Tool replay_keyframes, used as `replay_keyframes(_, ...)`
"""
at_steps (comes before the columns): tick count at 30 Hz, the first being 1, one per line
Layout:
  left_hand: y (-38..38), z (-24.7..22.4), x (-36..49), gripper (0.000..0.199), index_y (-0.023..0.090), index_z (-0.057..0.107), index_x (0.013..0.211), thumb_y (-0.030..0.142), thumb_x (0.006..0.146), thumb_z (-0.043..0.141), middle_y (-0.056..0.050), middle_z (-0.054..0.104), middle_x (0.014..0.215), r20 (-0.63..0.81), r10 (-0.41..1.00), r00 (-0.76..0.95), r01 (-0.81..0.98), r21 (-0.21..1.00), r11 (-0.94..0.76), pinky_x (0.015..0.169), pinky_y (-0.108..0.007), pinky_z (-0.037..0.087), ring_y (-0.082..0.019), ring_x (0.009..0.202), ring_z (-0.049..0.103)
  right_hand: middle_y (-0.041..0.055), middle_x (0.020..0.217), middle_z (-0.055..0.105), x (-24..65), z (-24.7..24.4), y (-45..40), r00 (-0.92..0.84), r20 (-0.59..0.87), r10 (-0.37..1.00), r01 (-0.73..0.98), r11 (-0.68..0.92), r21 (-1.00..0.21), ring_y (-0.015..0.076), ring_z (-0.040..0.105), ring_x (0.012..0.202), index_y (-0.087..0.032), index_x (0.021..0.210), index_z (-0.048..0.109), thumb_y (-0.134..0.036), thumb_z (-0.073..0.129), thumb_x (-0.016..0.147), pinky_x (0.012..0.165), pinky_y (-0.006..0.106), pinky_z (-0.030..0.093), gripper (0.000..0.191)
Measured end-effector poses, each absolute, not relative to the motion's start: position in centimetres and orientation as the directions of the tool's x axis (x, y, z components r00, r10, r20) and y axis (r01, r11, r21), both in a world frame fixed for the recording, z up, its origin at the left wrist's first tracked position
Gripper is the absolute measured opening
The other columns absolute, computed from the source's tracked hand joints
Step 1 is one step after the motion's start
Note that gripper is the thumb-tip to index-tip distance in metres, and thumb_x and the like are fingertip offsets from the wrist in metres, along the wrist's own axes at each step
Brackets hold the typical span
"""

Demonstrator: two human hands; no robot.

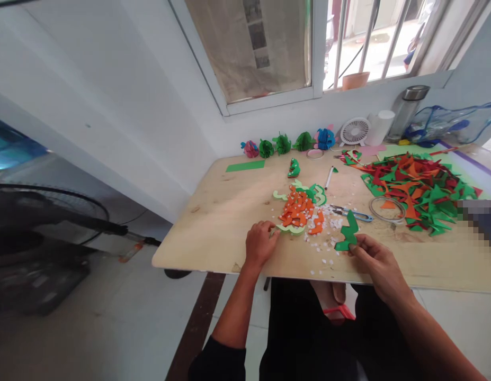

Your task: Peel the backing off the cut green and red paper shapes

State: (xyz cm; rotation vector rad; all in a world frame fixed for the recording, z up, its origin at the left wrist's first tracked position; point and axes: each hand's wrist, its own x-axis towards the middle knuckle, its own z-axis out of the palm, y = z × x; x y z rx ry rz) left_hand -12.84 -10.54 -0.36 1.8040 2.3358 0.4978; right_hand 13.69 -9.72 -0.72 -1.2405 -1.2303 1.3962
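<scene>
My right hand (378,259) pinches a green zigzag paper cutout (349,230) by its lower end, just above the table's front part. My left hand (262,242) rests on the tabletop with curled fingers; its fingertips meet the left end of a light green wavy paper strip (293,230). Beside that strip lies a heap of orange paper cutouts (296,207) dotted with small white bits. Green cutouts (317,194) lie behind the heap. White paper scraps (327,233) are scattered between my hands. Blue-handled thread snips (358,215) lie behind the green cutout.
A large pile of red, orange and green scraps (420,185) covers the right side, with a tape roll (387,209) beside it. A pen (329,178) and green strip (245,166) lie farther back. Folded paper ornaments (283,143), a small fan (354,131) and a bottle (406,114) line the wall.
</scene>
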Motion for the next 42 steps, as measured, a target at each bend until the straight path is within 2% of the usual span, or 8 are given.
replay_keyframes(3,-8.6,0.0,-12.5,0.017,0.021,0.067,0.094,0.022,0.085,0.052,-0.004,0.069,0.098,0.162,0.966,-0.201,0.915,0.384,0.126,0.083,-0.028,0.043,-0.018,0.094,0.06,0.0011,0.066,0.063,13.8,-0.8,-9.4,-0.111,-0.149,0.983,-0.036,-0.154,-0.987,0.017,0.056,0.058,-0.02,0.084,0.063,-0.048,0.07,0.069,0.05,0.026,0.042,0.032)
replay_keyframes(13,3.3,1.0,-7.8,0.032,0.024,0.064,0.108,0.011,0.083,0.048,-0.008,0.066,0.102,0.165,0.983,0.085,0.966,0.229,-0.122,0.084,-0.033,0.038,-0.023,0.101,0.055,-0.0012,0.063,0.06,14.0,-0.6,-9.2,-0.132,-0.184,0.974,-0.063,-0.194,-0.979,0.0132,0.05,0.051,-0.02,0.081,0.064,-0.043,0.07,0.07,0.044,0.023,0.038,0.026)
replay_keyframes(17,4.7,0.8,-6.5,0.027,0.019,0.067,0.093,0.006,0.082,0.046,-0.012,0.064,0.097,0.17,0.971,0.166,0.965,0.174,-0.196,0.087,-0.036,0.037,-0.024,0.104,0.052,-0.0011,0.062,0.058,14.2,-0.5,-9.1,-0.124,-0.181,0.976,-0.065,-0.189,-0.98,0.0132,0.049,0.05,-0.02,0.083,0.064,-0.044,0.07,0.07,0.044,0.023,0.038,0.028)
replay_keyframes(23,2.4,1.1,-7.9,0.019,0.022,0.066,0.091,0.014,0.084,0.05,-0.009,0.057,0.119,0.267,0.935,0.233,0.941,0.182,-0.287,0.096,-0.04,0.035,-0.025,0.118,0.044,-0.0008,0.066,0.059,14.7,-1.4,-8.4,-0.133,-0.2,0.971,-0.165,-0.221,-0.961,0.0149,0.053,0.062,-0.02,0.081,0.064,-0.043,0.072,0.07,0.055,0.024,0.043,0.026)
replay_keyframes(28,-2.2,2.0,-8.7,0.014,0.02,0.061,0.086,0.013,0.083,0.049,-0.009,0.061,0.116,0.473,0.832,0.289,0.775,0.394,-0.494,0.1,-0.04,0.038,-0.022,0.116,0.05,-0.0011,0.071,0.064,13.9,-0.7,-8.0,-0.165,-0.24,0.957,-0.28,-0.279,-0.919,0.014,0.055,0.064,-0.021,0.08,0.066,-0.039,0.076,0.066,0.059,0.023,0.043,0.024)
replay_keyframes(31,-4.9,2.4,-8.1,0.016,0.022,0.059,0.087,0.015,0.087,0.045,-0.006,0.066,0.11,0.468,0.828,0.309,0.743,0.424,-0.517,0.1,-0.042,0.037,-0.022,0.118,0.05,0.0004,0.075,0.067,13.1,0.2,-8.2,-0.251,-0.241,0.937,-0.312,-0.314,-0.897,0.0155,0.057,0.068,-0.021,0.082,0.067,-0.038,0.075,0.068,0.063,0.024,0.044,0.023)
replay_keyframes(38,-8.5,2.3,-6.2,0.018,0.019,0.059,0.093,0.014,0.087,0.043,-0.008,0.064,0.116,0.399,0.82,0.409,0.778,0.316,-0.542,0.104,-0.046,0.031,-0.024,0.122,0.047,0.0006,0.084,0.069,11.4,1.4,-9.3,-0.313,-0.147,0.938,-0.225,-0.224,-0.948,0.0164,0.057,0.077,-0.021,0.079,0.069,-0.037,0.072,0.072,0.073,0.025,0.042,0.018)
replay_keyframes(42,-9.0,2.1,-5.9,0.022,0.017,0.058,0.102,0.014,0.084,0.047,-0.011,0.065,0.112,0.363,0.832,0.42,0.757,0.365,-0.542,0.104,-0.047,0.032,-0.025,0.117,0.051,0.0015,0.081,0.069,10.7,1.7,-9.8,-0.329,-0.129,0.936,-0.186,-0.198,-0.963,0.0175,0.056,0.078,-0.02,0.079,0.071,-0.039,0.071,0.072,0.076,0.027,0.042,0.02)
